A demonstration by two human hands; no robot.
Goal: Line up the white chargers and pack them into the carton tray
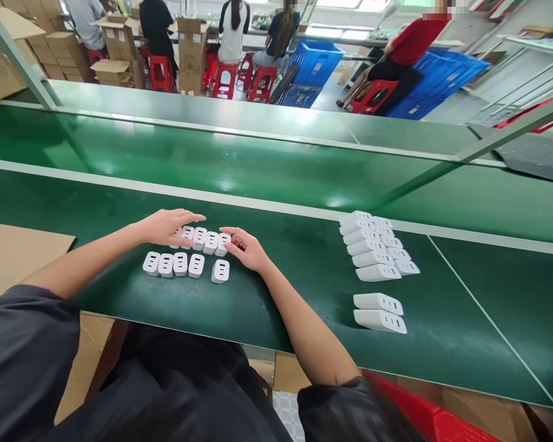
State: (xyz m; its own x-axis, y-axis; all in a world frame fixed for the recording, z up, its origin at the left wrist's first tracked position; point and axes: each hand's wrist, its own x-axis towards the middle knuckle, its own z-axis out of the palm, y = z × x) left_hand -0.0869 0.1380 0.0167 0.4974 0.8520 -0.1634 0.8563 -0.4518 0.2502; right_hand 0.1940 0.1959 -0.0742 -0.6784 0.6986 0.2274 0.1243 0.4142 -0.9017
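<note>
Clock: 12 at the far side, centred mid-view.
Near pair: two white blocks (pixel 378 321) side by side at 4 o'clock, slotted ends facing right, set apart from the larger group beyond.
Front row: five blocks (pixel 180 264) between 8 and 9 o'clock, slots up; a clear gap before the right-end one. Evening-up looks unfinished here.
Back row: five blocks (pixel 200 238) near 9 o'clock, just beyond the front row, standing close together between the hands. Looks nearly squared, judging by spacing.
Left hand: left hand (pixel 163 227) over the row's left end, fingers extended and loose, thumb along the near side; leftmost block partly hidden.
Right hand: right hand (pixel 246 248) at the right end, finger and thumb bent about the end block; cannot tell whether they grip or merely steady it.
Large group: blocks (pixel 373 255) on the green table (pixel 299 270) near 3 o'clock, packed two ranks wide; exact count unclear. Reads as arranged; the near pair seems left to join or sort.
Beyond: seated co-workers, 11 to 1 o'clock, backs turned; blue crates (pixel 316 64) past 12.
</note>
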